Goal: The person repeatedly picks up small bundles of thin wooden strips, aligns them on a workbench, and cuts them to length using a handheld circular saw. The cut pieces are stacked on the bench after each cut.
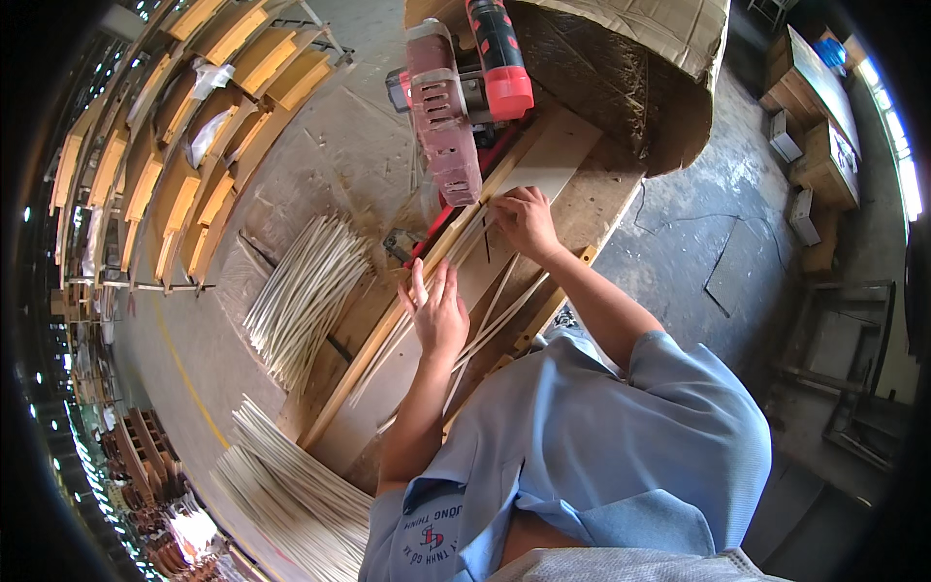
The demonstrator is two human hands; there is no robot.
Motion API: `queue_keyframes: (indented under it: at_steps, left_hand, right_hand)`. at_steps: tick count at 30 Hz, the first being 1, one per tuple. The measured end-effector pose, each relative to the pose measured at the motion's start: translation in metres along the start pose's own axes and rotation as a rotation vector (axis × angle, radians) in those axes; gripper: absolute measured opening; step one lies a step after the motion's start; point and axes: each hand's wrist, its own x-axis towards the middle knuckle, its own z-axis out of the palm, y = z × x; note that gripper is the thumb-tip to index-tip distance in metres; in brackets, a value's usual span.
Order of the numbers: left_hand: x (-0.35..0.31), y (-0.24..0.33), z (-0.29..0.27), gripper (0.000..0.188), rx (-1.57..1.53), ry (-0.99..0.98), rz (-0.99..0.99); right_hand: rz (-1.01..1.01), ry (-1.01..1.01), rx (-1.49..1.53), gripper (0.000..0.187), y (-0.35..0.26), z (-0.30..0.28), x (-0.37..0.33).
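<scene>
A bundle of thin pale sticks (388, 355) lies along a wooden fence (364, 373) on the workbench. My left hand (438, 318) rests over these sticks at the fence, its fingers stretched and apart. Farther up the bench, beside the saw, my right hand (525, 221) has its fingers bent and closed on the sticks' far part; the fingertips are partly hidden. Just beyond it stands a red miter saw (446, 116) with a dusty, slotted guard and a black and red handle (497, 58). Several loose sticks (506, 315) lie on the bench to the right of my left forearm.
Heaps of pale sticks lie left of the bench (308, 296) and at the lower left (281, 485). A large cardboard box (669, 39) stands behind the saw. Racks of curved wooden parts (194, 145) fill the far left. Wooden cabinets (815, 87) stand at the right.
</scene>
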Motion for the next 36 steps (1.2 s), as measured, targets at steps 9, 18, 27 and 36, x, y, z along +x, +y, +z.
queue_keyframes:
  at_steps: [9,18,27,36]
  left_hand:
    - [0.0,0.001,0.0,0.053,0.004,-0.012,-0.015]
    - [0.003,0.003,-0.001,0.056,0.003,-0.016,-0.026]
    - [0.001,0.003,0.001,0.056,0.004,-0.009,-0.031]
    - [0.0,0.003,0.004,0.055,0.019,0.018,-0.025]
  right_hand:
    - [-0.172,-0.373,-0.109,0.021,0.024,-0.024,0.027]
    - [-0.24,-0.492,-0.083,0.017,0.032,-0.018,0.047]
    - [-0.15,-0.376,-0.074,0.017,0.023,-0.007,0.038]
    - [-0.137,-0.306,-0.091,0.017,0.015,-0.003,0.032]
